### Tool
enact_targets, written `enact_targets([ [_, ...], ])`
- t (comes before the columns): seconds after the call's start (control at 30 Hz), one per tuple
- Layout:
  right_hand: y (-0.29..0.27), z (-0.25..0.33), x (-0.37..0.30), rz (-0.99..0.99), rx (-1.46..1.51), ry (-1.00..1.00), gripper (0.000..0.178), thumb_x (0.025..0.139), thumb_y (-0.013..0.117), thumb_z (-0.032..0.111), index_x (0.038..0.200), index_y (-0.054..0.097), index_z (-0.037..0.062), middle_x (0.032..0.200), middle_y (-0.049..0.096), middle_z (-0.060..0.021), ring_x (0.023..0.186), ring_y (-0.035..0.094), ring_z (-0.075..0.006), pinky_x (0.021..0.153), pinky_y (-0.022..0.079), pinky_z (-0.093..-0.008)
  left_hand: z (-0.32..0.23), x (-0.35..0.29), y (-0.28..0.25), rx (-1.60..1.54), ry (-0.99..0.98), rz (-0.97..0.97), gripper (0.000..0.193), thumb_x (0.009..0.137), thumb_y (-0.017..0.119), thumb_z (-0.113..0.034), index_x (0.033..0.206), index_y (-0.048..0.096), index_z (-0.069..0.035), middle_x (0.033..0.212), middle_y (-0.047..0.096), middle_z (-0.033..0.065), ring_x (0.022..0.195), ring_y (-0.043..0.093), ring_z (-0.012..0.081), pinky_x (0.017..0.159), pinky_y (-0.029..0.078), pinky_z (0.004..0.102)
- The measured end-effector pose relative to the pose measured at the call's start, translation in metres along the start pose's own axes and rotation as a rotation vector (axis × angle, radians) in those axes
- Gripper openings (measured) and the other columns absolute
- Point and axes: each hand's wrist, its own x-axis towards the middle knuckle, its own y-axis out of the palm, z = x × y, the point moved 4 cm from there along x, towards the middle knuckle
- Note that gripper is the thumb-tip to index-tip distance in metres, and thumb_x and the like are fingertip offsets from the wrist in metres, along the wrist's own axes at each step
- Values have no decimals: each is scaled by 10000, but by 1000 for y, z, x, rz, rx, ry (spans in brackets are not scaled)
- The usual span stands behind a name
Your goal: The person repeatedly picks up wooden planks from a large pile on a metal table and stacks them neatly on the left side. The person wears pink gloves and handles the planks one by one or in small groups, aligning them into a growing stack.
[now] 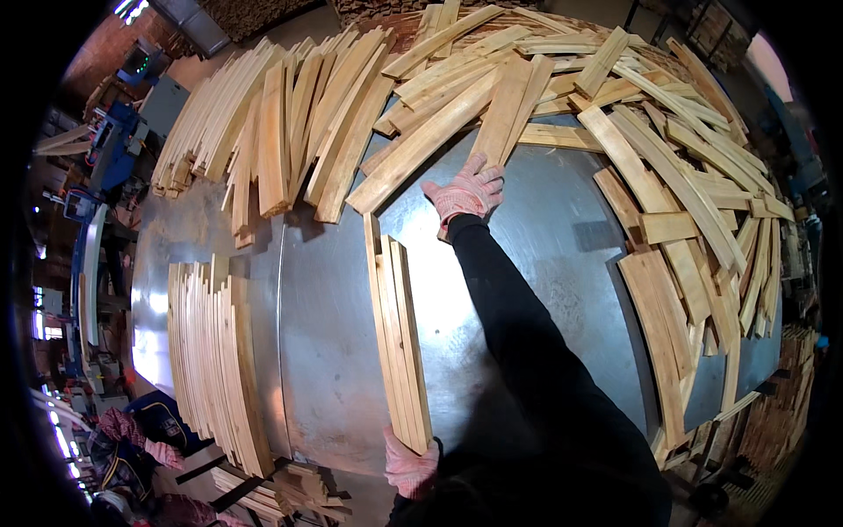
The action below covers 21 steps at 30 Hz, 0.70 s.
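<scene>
My left hand point(411, 465), in a pink-and-white glove, is closed around the near end of a small stack of narrow wooden boards point(399, 338). The stack lies lengthwise, and one board sticks out past the others at its far end. Farther off, my right hand point(467, 189), gloved alike, reaches over a wooden board point(504, 110) at the front of a loose heap. Its fingers lie across that board with the thumb out to the left, and part of the grip is hidden beneath the palm. A slanting board point(426, 140) lies just left of this hand.
A shiny metal table point(325, 351) carries everything. Neatly lined boards point(206, 351) lie at the left, and more rows point(290, 132) behind them. Jumbled boards point(676, 202) cover the right and far sides. At the lower left edge, another person's gloved hand point(162, 452) shows near the table.
</scene>
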Motion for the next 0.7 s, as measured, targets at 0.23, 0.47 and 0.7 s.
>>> enact_targets([
  [0.23, -20, -110, 4, 347, 876, 125, 898, 741, 718, 113, 1500, 248, 17, 1196, 514, -216, 1015, 614, -340, 905, 535, -416, -8, 3, -8, -41, 163, -74, 555, 717, 804, -263, 1190, 581, -77, 933, 683, 185, 836, 678, 423, 731, 559, 492],
  [0.47, -84, -261, -198, 1093, 1583, 213, 632, 785, 798, 102, 1338, 511, -3, 1152, 629, -119, 1094, 640, -257, 997, 524, -430, -21, -7, -6, -98, 34, 161, 682, 727, 808, -285, 1325, 538, -100, 1120, 695, 185, 1030, 677, 375, 879, 546, 457],
  [0.7, -46, -281, -337, 893, 800, 136, 630, 859, 737, 115, 1420, 461, 33, 1154, 669, -74, 1013, 663, -183, 844, 563, -330, -40, 4, 26, 44, 52, 211, 813, 781, 768, -403, 1445, 417, -93, 1244, 645, 220, 1129, 643, 391, 947, 518, 476],
])
